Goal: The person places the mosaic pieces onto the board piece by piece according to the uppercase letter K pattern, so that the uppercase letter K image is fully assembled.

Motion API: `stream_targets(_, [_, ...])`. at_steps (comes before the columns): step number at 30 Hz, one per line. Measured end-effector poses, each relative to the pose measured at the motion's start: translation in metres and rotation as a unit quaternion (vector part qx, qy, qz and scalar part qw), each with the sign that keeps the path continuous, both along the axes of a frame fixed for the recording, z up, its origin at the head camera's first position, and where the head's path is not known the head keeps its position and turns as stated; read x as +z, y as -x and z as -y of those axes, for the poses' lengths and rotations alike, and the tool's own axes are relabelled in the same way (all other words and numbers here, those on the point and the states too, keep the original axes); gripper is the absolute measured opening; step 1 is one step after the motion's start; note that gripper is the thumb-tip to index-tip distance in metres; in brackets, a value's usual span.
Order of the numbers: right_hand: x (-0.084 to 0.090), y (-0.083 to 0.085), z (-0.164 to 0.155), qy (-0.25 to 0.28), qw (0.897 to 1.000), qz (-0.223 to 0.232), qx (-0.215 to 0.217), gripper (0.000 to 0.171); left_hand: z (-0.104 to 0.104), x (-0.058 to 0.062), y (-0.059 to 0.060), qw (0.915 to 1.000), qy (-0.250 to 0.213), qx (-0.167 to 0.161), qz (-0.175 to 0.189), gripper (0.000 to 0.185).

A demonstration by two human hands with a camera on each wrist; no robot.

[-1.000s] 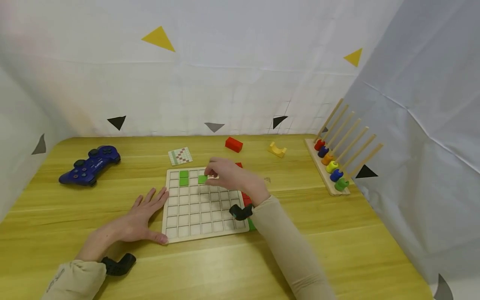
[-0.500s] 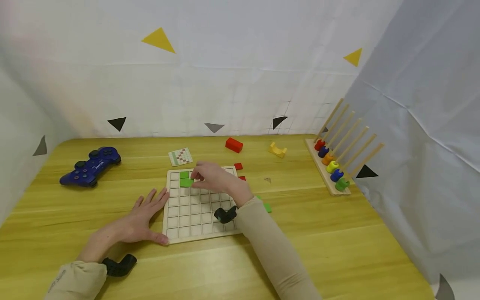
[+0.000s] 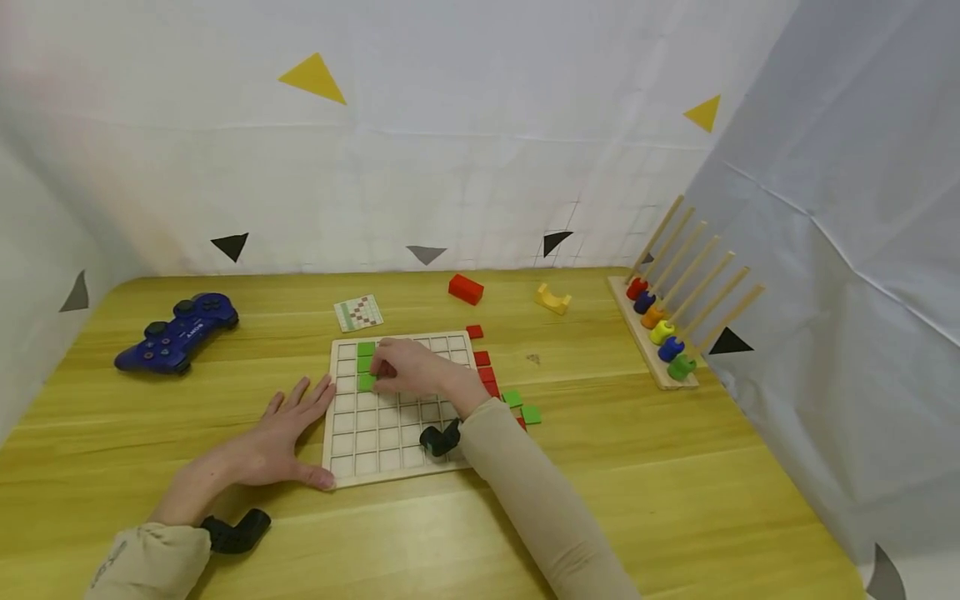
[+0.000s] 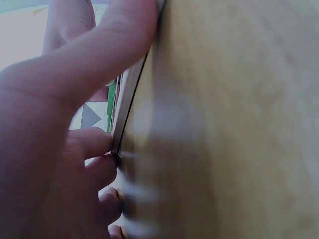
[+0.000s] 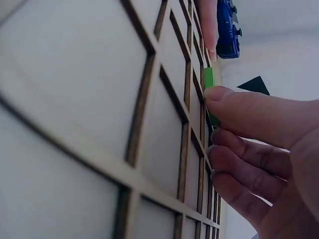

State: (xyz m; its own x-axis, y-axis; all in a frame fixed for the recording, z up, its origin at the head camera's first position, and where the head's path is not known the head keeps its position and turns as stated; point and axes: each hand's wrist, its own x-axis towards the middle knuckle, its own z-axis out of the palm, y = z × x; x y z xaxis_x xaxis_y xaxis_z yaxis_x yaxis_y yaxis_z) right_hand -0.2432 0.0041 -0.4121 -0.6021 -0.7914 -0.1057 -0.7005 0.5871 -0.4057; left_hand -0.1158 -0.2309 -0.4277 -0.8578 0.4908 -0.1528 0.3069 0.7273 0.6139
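A yellow wooden table (image 3: 675, 500), closed in by white sheeting with paper triangles, is carrying a wooden grid board (image 3: 390, 433). The right hand (image 3: 408, 371) is reaching across the board, fingertips curled and pinching a green tile (image 3: 367, 382), which is sitting in or just over a cell of the second column, third row; whether it is fully seated cannot be told. The left hand (image 3: 281, 437) is lying flat with fingers spread, pressing against the board's left edge. Two green tiles (image 3: 365, 356) are already filling the cells directly above. Nearly all other cells are standing empty, so the filling is judged to be at an early stage. Loose red tiles (image 3: 483, 371) and green tiles (image 3: 522, 407) are waiting just right of the board, and a pattern card (image 3: 358, 312) is lying beyond it.
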Motion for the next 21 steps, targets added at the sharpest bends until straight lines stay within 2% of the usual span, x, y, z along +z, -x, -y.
stream_targets(11, [-0.0041,0.0004,0.0012,0.034,0.999,0.007,-0.003,0.015,0.0016,-0.0017,0.0010,1.0000,0.001,-0.001,-0.004,0.130])
stream_targets(21, [-0.0038,-0.0011,-0.0007,0.058,0.996,0.052,-0.048,0.016,0.0013,-0.0017,0.0011,1.0000,-0.005,-0.003,0.000,0.130])
